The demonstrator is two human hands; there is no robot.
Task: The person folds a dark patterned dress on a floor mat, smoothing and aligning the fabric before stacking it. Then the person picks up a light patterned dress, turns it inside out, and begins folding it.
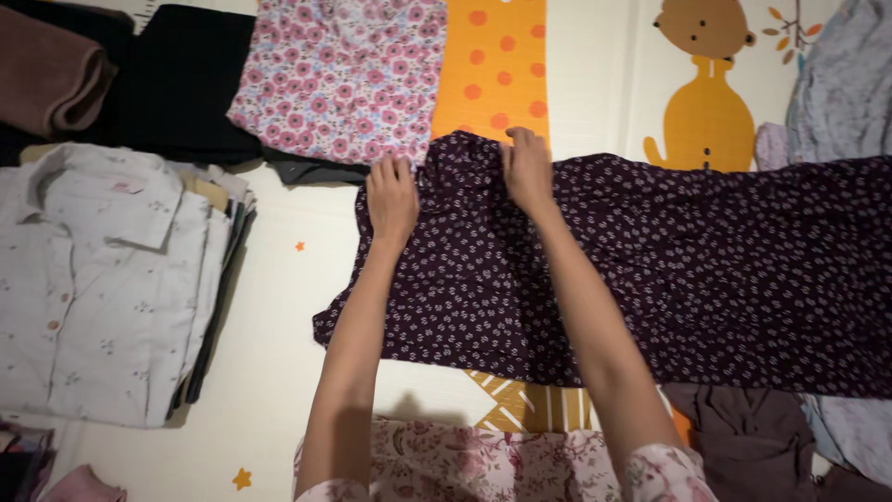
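A dark purple garment (706, 270) with small white flowers lies spread across a play mat (279, 344). My left hand (392, 198) rests flat on its upper left corner, fingers together. My right hand (527, 170) presses down on the top edge of the same garment, where the cloth bunches a little. Both forearms reach out over the fabric from the bottom of the view.
A stack of folded clothes topped by a pale shirt (102, 279) sits at left. A pink floral cloth (344, 74), black clothes (186, 84) and a brown roll (46, 79) lie at the back. More loose garments (836, 84) lie at right.
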